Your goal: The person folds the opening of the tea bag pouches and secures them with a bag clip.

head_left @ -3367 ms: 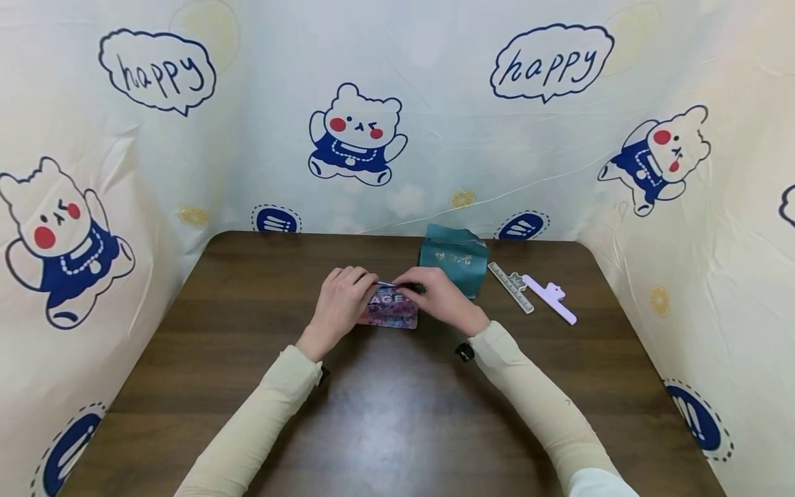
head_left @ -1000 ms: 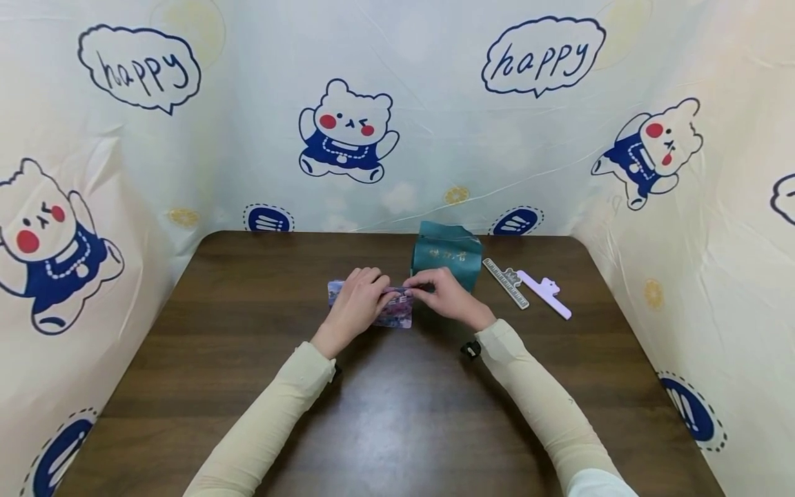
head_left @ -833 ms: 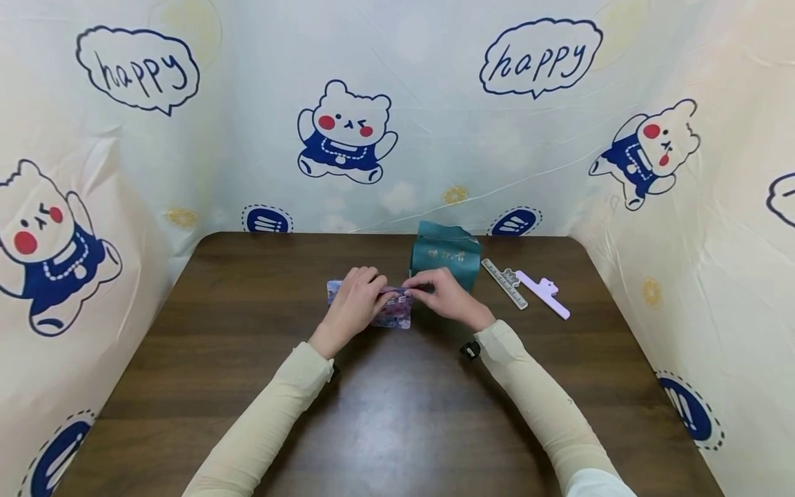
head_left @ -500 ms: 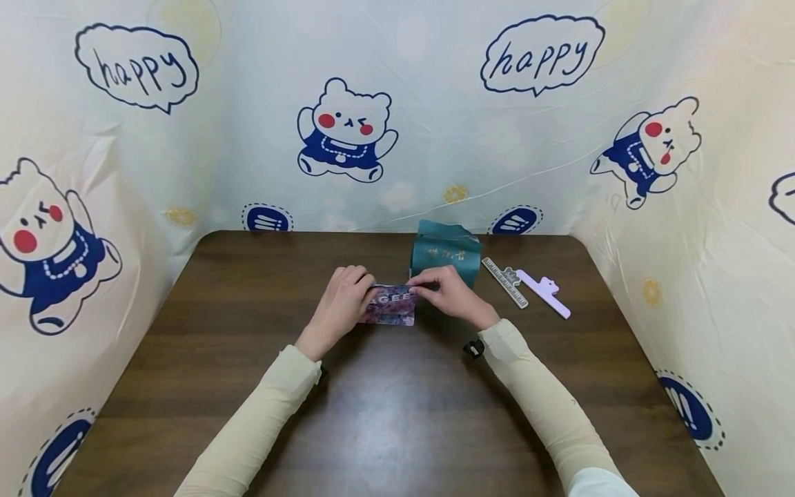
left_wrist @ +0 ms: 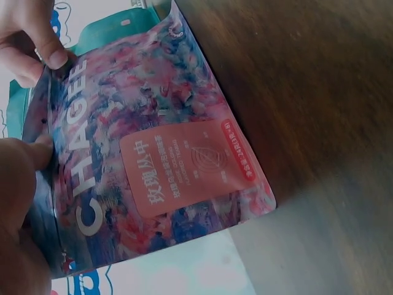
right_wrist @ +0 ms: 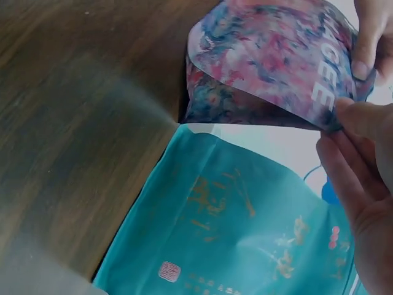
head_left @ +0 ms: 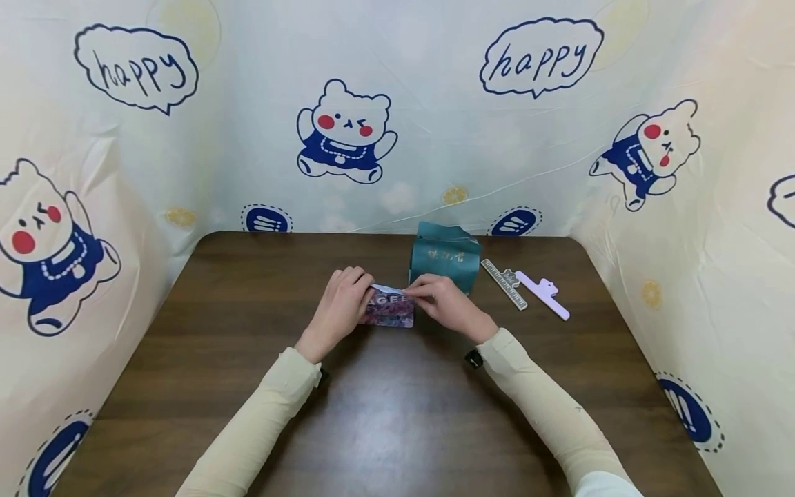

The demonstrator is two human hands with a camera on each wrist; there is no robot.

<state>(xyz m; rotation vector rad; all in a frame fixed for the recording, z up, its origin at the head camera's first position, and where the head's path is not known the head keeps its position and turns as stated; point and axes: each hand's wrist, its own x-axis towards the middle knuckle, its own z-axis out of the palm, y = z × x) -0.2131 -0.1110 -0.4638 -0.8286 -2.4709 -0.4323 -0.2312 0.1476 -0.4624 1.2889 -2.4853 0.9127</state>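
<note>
A pink and purple patterned tea pouch (head_left: 391,314) lettered CHAGEE stands upright on the table between my hands. My left hand (head_left: 338,304) grips its top edge on the left, thumb on the printed front as the left wrist view shows. At the top right corner, my right hand (head_left: 450,304) pinches the edge between thumb and fingers. A pale bluish strip of the folded top shows between the two hands in the head view. In the right wrist view the pouch's side gusset (right_wrist: 227,104) bulges open below the pinched corner.
Just behind my right hand stands a teal pouch (head_left: 444,259) with gold characters, its top folded. To its right lie a ruler-patterned sealing clip (head_left: 504,284) and a lilac sealing clip (head_left: 543,295). A printed curtain hangs behind the wooden table (head_left: 248,386).
My left hand slid right along the pouch's top, then returned left, uncovering the lettering. My right hand has dropped slightly nearer, and the top edge now shows a wider pale strip.
</note>
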